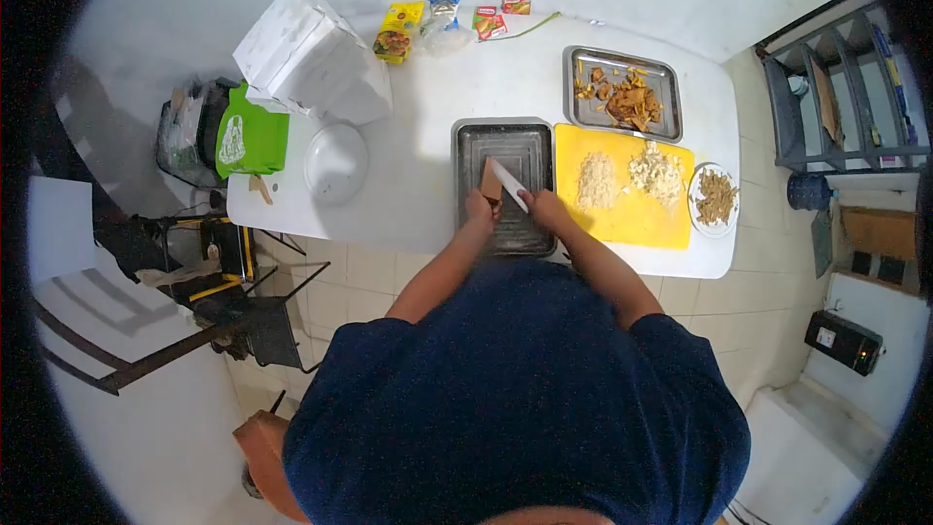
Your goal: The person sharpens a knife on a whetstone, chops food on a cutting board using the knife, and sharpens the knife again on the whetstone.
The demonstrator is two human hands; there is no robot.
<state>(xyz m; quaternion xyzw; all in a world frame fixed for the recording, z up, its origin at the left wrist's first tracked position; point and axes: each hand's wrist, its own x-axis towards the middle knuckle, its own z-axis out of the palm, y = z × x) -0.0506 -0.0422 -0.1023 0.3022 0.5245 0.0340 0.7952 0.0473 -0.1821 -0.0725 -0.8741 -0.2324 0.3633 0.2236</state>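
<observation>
Over a dark metal tray (472,151), my left hand (480,207) is closed around a brown block-like piece (491,181) whose kind I cannot make out. My right hand (547,210) grips a knife (509,186), its pale blade slanting up and left. The blade's tip lies against or just over the upper end of the brown piece; I cannot tell which. To the right of the tray, a yellow cutting board (622,227) carries one pile of finely chopped pale food (597,181) and another of coarser pale pieces (657,175).
Another metal tray (573,115) with brown pieces stands behind the board. A plate of brown strips (717,198) sits at the table's right end. Leftward are a white bowl (336,164), a white box (313,58) and a green bag (255,136). A yellow packet (398,31) lies at the back.
</observation>
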